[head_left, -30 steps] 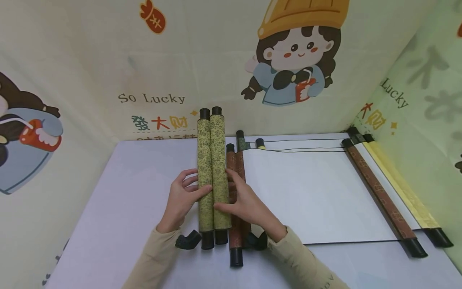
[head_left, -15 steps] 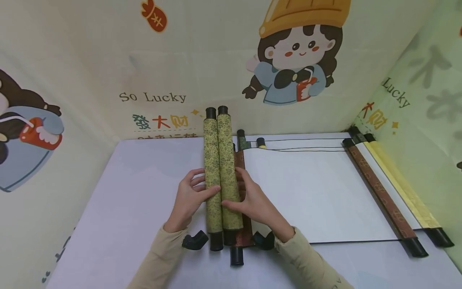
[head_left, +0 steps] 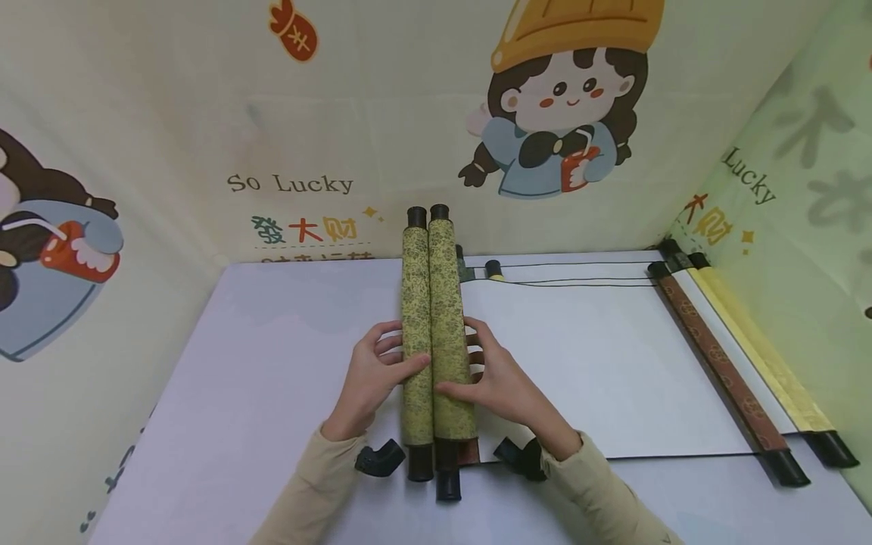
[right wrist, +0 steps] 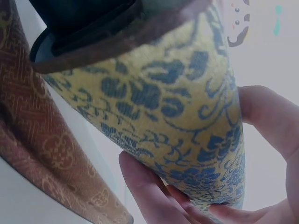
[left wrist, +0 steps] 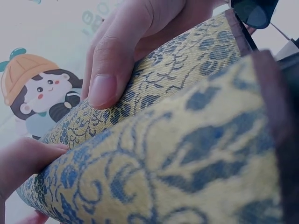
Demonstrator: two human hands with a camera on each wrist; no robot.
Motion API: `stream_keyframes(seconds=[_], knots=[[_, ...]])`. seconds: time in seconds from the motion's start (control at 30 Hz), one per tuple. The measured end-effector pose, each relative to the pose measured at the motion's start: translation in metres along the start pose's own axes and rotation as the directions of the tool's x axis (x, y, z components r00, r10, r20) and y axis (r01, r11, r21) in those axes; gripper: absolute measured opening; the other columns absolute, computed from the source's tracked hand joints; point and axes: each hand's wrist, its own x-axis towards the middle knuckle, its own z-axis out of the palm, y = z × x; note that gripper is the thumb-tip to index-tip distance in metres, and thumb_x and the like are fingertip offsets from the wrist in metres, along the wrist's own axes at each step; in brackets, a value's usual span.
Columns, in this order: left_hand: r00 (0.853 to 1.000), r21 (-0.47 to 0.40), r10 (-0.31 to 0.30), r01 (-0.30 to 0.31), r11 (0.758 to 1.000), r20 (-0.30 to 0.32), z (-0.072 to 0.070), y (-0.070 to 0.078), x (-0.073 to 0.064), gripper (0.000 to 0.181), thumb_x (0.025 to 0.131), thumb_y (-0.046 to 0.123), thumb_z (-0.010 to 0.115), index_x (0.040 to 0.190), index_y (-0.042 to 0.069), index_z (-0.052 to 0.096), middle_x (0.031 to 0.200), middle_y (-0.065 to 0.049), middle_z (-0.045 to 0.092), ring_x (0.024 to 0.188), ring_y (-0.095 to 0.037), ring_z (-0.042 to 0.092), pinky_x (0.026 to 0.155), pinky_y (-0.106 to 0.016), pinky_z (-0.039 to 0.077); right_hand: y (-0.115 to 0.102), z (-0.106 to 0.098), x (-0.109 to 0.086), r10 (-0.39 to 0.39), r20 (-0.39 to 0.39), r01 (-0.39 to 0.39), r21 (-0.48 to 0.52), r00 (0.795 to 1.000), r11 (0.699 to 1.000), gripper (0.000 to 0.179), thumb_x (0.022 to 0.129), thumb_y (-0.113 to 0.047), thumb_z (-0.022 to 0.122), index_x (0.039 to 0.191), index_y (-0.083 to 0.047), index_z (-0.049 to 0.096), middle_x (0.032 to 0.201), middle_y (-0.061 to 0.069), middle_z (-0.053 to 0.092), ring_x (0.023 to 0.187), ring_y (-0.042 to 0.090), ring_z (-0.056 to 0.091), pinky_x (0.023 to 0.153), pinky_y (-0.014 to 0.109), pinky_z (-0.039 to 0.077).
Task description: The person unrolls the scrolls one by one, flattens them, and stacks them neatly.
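A hanging scroll with yellow, dark-blue-patterned cloth and black end knobs is rolled from both ends into two parallel rolls. My left hand (head_left: 371,378) grips the left roll (head_left: 416,303), thumb on top and fingers along its outer side. The right roll (head_left: 446,303) is held the same way by my right hand (head_left: 507,382). In the right wrist view this roll (right wrist: 154,98) appears above a brown patterned roll (right wrist: 51,144). From the head camera, the pair hides nearly all of the brown scroll's left roll.
To the right, a white sheet (head_left: 586,363) lies spread, ending at a brown roll (head_left: 722,363). Beyond it lies a yellow roll (head_left: 763,341) with black knobs. Green (head_left: 462,266) and yellow (head_left: 495,270) roll ends show at the back, near the cloth wall (head_left: 381,129).
Both hands have carried the yellow-and-blue scroll rightward, from beside the brown scroll's left roll to over it, and slightly toward me at the last. Their grip looks unchanged.
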Motion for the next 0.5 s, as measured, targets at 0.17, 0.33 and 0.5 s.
stream_keyframes(seconds=[0.17,0.33,0.5], knots=[[1.000,-0.007,-0.003,0.003,1.000,-0.001,0.004,0.001,0.000,0.066,0.080,0.015,0.084,0.137,0.011,0.051,0.127,-0.017,0.063,0.107,-0.028,0.066,0.083,-0.037,0.056,0.001,-0.005,-0.001,-0.002,0.016,0.002,0.012,1.000,1.000,0.098,0.080,-0.024,0.084,0.154,-0.015,0.020,0.133,0.014,0.052,0.112,0.029,0.062,0.085,0.036,0.056],[1.000,-0.012,0.001,-0.001,1.000,0.000,0.009,0.004,-0.001,0.067,0.080,0.014,0.083,0.138,0.010,0.051,0.127,-0.018,0.062,0.106,-0.028,0.066,0.084,-0.037,0.056,0.002,-0.008,-0.001,-0.004,0.014,0.004,0.022,1.000,1.000,0.098,0.080,-0.022,0.084,0.154,-0.014,0.020,0.136,0.016,0.051,0.115,0.032,0.060,0.087,0.037,0.056],[1.000,-0.012,0.011,-0.010,1.000,0.021,0.015,0.007,0.000,0.068,0.081,0.011,0.081,0.140,0.007,0.048,0.127,-0.020,0.062,0.108,-0.029,0.065,0.084,-0.036,0.056,0.006,-0.009,-0.002,0.005,-0.028,-0.005,0.008,1.000,1.000,0.096,0.080,-0.021,0.084,0.153,-0.015,0.022,0.139,0.018,0.048,0.121,0.039,0.057,0.086,0.040,0.057]])
